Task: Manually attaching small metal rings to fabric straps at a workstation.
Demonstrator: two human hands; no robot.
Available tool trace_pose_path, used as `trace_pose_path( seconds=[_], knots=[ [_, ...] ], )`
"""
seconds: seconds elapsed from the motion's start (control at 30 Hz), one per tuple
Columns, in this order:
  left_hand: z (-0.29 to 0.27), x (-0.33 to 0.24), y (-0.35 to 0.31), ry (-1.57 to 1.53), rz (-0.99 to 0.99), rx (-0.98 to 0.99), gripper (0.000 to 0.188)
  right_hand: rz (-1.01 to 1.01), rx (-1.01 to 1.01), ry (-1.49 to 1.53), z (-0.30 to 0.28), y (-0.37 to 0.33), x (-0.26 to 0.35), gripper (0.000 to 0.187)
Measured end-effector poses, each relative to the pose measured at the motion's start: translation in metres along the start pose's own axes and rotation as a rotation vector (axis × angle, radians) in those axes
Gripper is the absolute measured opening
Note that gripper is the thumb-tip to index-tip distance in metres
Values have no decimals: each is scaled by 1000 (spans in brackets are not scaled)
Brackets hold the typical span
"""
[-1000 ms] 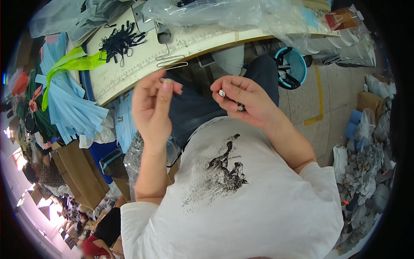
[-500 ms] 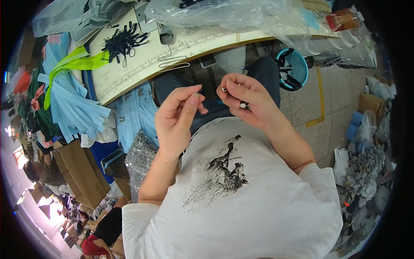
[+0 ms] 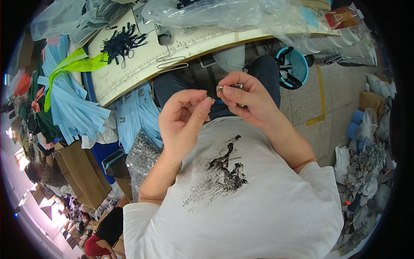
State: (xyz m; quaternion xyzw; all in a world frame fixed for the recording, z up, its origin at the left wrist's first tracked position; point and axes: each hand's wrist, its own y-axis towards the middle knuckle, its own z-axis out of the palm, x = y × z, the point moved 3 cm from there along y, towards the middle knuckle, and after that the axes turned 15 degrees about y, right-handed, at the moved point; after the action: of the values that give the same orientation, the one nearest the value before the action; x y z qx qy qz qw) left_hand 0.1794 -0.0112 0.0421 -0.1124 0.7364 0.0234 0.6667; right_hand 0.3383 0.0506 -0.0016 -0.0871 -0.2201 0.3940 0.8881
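1. Small shiny metal pieces (image 3: pixel 220 88) sit in the right hand (image 3: pixel 252 99). One shows at the tips of its thumb and forefinger, with more glints along the curled fingers. At least two show; the full number is hidden.
2. The front piece lies just right of the fingertips of the left hand (image 3: pixel 183 118) and slightly farther from the body, with a narrow gap between. The right hand is nearer, as it grips the piece. It looks too small and stubby to tell its long axis.
3. The left hand's thumb and forefinger tips are close together in a pinching pose; I cannot tell whether something tiny is between them. Both hands are in the air, above the lap and in front of one white shirt (image 3: pixel 258 185).
4. Beyond them is one table (image 3: pixel 129 75), its near edge curved in this view. On it lie one tangle of dark loops (image 3: pixel 123 45), too knotted to count, and clear plastic (image 3: pixel 215 15). One bent wire (image 3: pixel 172 66) is at the edge.
5. To the left hang two bunches of light blue strips (image 3: pixel 71 97) and one bright green strip (image 3: pixel 86 64). One clear bag (image 3: pixel 144 157) of shiny bits is beside the left forearm.
6. To the right, one blue basket (image 3: pixel 307 69) stands on the floor (image 3: pixel 297 103).
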Motion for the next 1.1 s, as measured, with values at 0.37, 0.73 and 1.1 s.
trace_pose_path(
  seconds=[0.37, 0.73, 1.1],
  knots=[
    [1, 5, 2, 144, 99, 18, 16, -80, 8, -76, 6, 0, -5, 15],
    [0, 2, 2, 209, 117, -9, 14, -146, 16, -167, 5, 1, -8, 17],
    [-5, 0, 3, 284, 33, -27, 15, -146, 10, -347, 4, 0, -5, 17]
  ],
)
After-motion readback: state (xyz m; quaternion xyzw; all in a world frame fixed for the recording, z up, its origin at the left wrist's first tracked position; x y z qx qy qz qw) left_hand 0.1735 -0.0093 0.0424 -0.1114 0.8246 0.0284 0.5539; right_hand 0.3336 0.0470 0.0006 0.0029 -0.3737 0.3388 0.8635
